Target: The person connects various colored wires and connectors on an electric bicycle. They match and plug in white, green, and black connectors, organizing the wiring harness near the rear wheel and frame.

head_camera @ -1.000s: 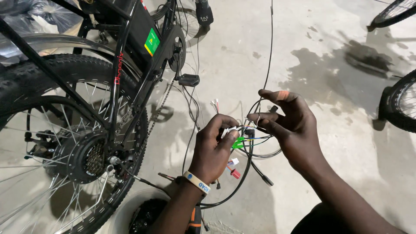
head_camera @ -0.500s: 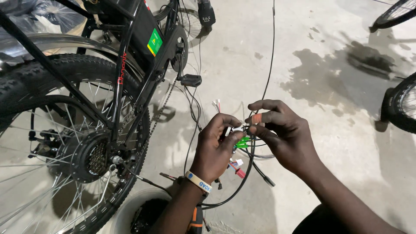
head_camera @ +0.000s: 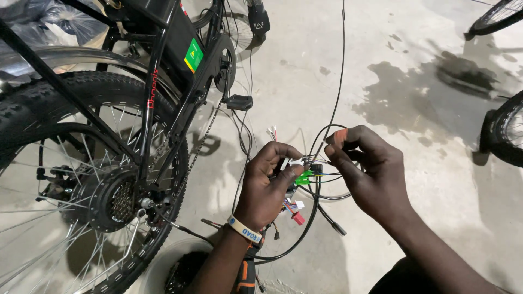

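**Inspector:** Wiring was the matter in hand; a bundle of wires and connectors was held up between both hands, clear of the concrete floor — presumably so the small plugs could be sorted without dragging in the dirt.

**Clerk:** State of each hand?

**Inspector:** Left hand was curled nearly closed, fingers wrapped round the bundle, thumb pressing a white plug against them; a pale wristband sat on that wrist. Right hand was partly closed; thumb and forefinger were pinched on a thin wire by a green connector, the other fingers loosely bent. An orange-red piece lay at the forefinger tip; whether tape or cap I could not tell.

**Clerk:** And where did the cabling run?

**Inspector:** Black cable rose from the bundle out of the top of the view; further loops hung below the hands, with a red connector dangling just under the left palm. Slack of that kind lets the ends be turned freely.

**Clerk:** Surroundings?

**Inspector:** Bicycle stood to the left, its rear wheel and hub gears near the left forearm — close enough for the leads to reach; a pedal was above the hands; another tyre showed at the right edge, well apart.
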